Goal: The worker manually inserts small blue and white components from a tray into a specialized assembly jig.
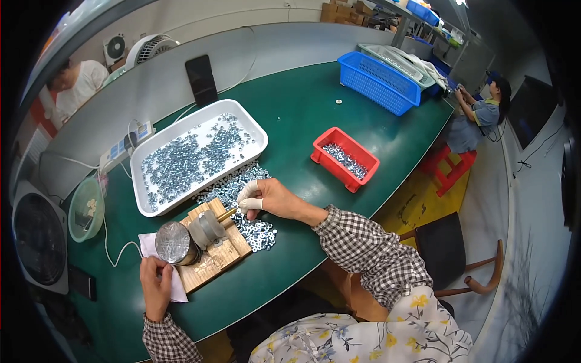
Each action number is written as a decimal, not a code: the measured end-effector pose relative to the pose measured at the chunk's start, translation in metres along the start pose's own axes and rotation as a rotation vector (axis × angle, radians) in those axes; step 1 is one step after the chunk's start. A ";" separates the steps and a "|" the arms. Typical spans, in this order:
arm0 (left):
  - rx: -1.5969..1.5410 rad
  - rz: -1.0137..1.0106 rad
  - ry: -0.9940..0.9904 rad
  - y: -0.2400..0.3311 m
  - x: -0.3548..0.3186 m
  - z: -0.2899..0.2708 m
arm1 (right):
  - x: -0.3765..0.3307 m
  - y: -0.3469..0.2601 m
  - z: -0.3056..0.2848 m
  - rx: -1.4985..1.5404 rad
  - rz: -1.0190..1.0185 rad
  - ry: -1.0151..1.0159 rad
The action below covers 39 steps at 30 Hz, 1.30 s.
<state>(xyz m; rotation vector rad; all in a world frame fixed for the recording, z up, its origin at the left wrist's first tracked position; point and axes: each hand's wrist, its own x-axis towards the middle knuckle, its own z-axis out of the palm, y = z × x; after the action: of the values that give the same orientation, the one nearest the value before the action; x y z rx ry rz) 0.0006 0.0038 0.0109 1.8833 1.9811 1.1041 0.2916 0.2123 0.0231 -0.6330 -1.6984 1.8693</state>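
The device stands on a board before the tray, left of the bin

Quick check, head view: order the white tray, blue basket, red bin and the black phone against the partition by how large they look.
1. White tray: clearly largest.
2. Blue basket and red bin: too close to rank; the basket stands farther from the camera.
3. Black phone: smallest.

Open tabletop between tray and red bin, fixture before tray
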 end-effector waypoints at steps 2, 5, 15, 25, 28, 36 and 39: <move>-0.001 -0.007 0.004 0.001 0.000 -0.001 | 0.001 -0.001 -0.004 -0.033 0.009 -0.017; -0.039 -0.055 -0.017 0.007 0.001 0.001 | 0.007 -0.007 -0.013 -0.103 0.032 -0.051; -0.022 -0.031 0.025 0.006 -0.002 0.001 | 0.010 -0.058 -0.019 -0.847 0.005 -0.081; -0.002 -0.037 0.043 0.006 0.000 0.001 | -0.046 -0.038 -0.010 -0.966 0.105 -0.172; -0.005 -0.040 0.047 0.003 -0.002 0.002 | -0.036 -0.024 -0.009 -1.046 -0.021 -0.161; 0.002 0.030 0.035 0.005 0.001 0.003 | -0.007 -0.009 -0.021 -0.867 0.001 0.036; 0.012 0.010 0.028 0.005 0.000 0.002 | -0.005 -0.008 -0.022 -0.871 -0.027 0.004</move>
<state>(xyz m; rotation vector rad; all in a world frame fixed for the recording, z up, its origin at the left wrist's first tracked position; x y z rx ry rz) 0.0059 0.0045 0.0129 1.8957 2.0001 1.1288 0.3100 0.2260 0.0292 -0.9114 -2.4812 1.0273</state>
